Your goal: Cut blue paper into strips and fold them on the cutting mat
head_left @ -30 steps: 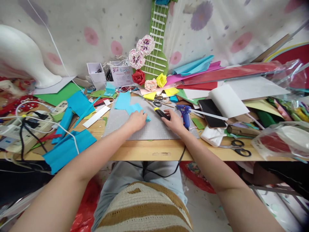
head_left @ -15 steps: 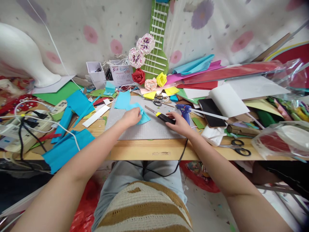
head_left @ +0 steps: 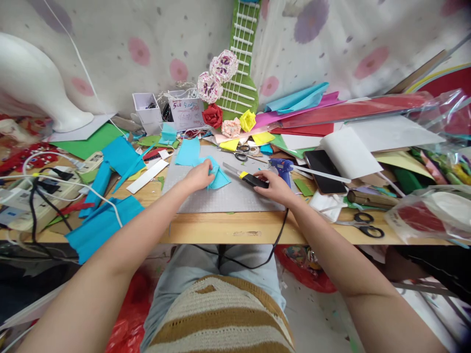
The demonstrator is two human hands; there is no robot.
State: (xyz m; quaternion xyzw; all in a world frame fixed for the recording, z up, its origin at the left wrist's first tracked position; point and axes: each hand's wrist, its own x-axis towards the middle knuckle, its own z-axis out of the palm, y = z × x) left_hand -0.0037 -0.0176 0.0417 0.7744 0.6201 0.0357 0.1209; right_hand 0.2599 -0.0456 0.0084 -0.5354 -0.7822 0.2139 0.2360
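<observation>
White sheeting with pink and purple flowers (head_left: pixel 110 29) backs everything I can see through the head camera. Below it runs the wooden table (head_left: pixel 206 228), crowded on both sides with coloured paper. At the far left I make out a white foam head form (head_left: pixel 33 83); at the middle of the back edge, a green guitar-shaped panel (head_left: pixel 250 93) leans against the sheeting. The grey cutting mat (head_left: pixel 235 202) lies flat in front of the person.

Over that mat I have both hands in view. The left hand (head_left: pixel 201 175) has its fingers closed in a pinch on a light-blue crepe paper piece (head_left: pixel 221 179), which lies creased on the mat and spreads out to the right of the fingertips. The right hand (head_left: pixel 272 186) rests with fingers partly spread about the black handle of a utility knife (head_left: pixel 253 180); I cannot tell whether they actually grip it. The blade points away to the left, its tip just beside the paper. A blue glue gun (head_left: pixel 282 169) sits just beyond the right hand, and a red paper rose (head_left: pixel 212 116) stands at the panel's foot.
</observation>
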